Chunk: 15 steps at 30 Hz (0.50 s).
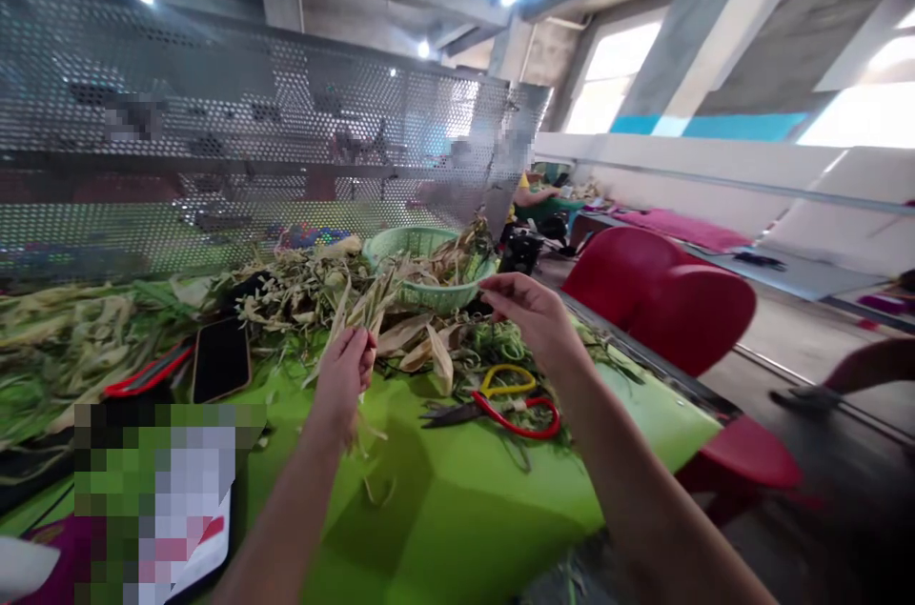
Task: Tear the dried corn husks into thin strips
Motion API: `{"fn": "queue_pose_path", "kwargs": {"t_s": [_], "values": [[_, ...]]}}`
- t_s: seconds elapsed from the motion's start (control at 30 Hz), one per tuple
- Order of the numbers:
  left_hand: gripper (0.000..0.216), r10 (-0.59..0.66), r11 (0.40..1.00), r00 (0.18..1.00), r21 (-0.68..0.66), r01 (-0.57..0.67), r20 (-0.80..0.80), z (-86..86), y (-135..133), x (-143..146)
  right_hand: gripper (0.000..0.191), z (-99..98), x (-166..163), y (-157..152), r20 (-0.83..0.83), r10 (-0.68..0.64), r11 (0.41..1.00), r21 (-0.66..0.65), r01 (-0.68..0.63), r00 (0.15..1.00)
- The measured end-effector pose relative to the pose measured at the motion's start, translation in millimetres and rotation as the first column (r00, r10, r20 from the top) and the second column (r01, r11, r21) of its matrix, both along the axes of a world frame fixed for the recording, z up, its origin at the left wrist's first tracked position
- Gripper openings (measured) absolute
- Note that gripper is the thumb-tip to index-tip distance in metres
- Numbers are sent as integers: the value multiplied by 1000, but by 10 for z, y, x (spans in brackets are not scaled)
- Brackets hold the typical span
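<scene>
My left hand [347,365] is closed round a bundle of pale dry corn husk strips [372,298], whose ends fan upward above the fingers. To the right, my right hand [530,308] is raised with thumb and fingertips pinched together; whatever lies between them is too small to make out. Behind both hands stands a light green plastic basket [437,298] with dry husk pieces inside. Scissors [516,403] with one yellow and one red handle loop lie on the green tabletop [429,510] below my right hand, blades pointing left.
Loose husks [300,300] heap along the back. A dark phone [222,360] and a red-edged tool [150,374] lie at left, near a partly blurred device. A perforated metal screen [250,138] rises behind. Red chairs [658,300] stand at right; another person's arm [536,196] shows farther back.
</scene>
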<state>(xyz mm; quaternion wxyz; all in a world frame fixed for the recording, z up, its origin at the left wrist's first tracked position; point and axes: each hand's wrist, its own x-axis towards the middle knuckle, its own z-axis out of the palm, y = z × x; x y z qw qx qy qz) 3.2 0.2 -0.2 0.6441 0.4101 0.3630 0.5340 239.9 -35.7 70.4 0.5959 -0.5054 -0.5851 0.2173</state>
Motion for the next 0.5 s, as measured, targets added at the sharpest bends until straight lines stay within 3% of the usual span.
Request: {"fn": "queue_pose_path", "kwargs": {"t_s": [0.17,0.33,0.4,0.5], "values": [[32,7,999,999,33,-9,53,9,-1,-23,23,-226,146,-48,312,43,981,-194,19,949],[32,8,999,998,41,-11,64,7,-8,-18,20,-536,-100,-61,662,158,947,-311,77,733],[32,3,999,998,41,-5,60,2,-8,-19,26,-622,-241,-36,723,193,953,-300,50,663],[33,-2,999,999,36,0,51,4,-14,-26,46,-699,-412,21,730,261,959,-269,-85,632]]}}
